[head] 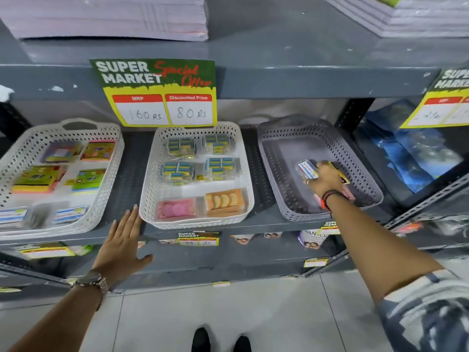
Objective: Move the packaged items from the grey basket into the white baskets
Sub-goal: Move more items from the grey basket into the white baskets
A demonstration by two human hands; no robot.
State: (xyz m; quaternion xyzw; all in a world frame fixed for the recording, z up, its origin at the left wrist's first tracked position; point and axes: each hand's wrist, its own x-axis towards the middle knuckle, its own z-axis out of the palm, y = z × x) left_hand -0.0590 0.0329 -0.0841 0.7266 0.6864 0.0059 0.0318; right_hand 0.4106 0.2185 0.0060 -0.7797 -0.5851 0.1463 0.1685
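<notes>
The grey basket (279, 158) stands on the right of the shelf. My right hand (326, 177) reaches into it and is closed on a small blue-and-white packet (307, 168); a yellow packet (341, 174) and something pink lie under and beside the hand. The middle white basket (152, 189) holds several blue-yellow packets, a pink pack (175, 209) and an orange pack (224, 201). The left white basket (106, 174) holds colourful pads and blue-white packets. My left hand (124, 240) rests flat and empty on the shelf edge between the two white baskets.
A "Super Market" price sign (157, 92) hangs from the shelf above the middle basket. Blue packaged goods (411, 153) fill the bay to the right. Paper stacks (109, 16) lie on the upper shelf. More products sit on the lower shelf.
</notes>
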